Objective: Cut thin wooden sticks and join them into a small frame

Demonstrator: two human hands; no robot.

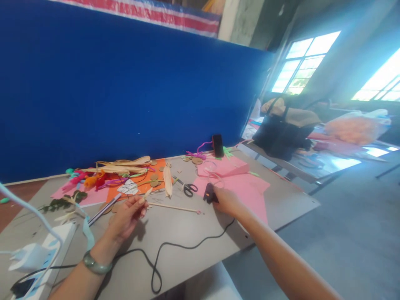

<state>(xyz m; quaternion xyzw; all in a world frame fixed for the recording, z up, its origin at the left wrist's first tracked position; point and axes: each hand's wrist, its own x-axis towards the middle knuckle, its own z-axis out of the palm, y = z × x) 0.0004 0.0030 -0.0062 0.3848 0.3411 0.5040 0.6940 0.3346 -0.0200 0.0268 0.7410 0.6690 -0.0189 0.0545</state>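
Note:
My left hand (129,214) is closed in a pinch at the near end of a thin wooden stick (175,207), whose far tip carries a small pink bit. A pale strip of husk (148,193) sticks up by the same fingertips. My right hand (223,201) grips a black corded glue gun (208,193) over the edge of the pink paper (246,191), with part of it hidden by the fingers. Black-handled scissors (189,189) lie between the hands, beside a dried corn husk (168,179).
More husks (125,166), colourful yarn pieces (93,179) and orange paper (120,192) lie at the back left. A black cord (175,245) loops across the front toward a white power strip (53,254). A phone (218,146) leans near the blue partition (140,91).

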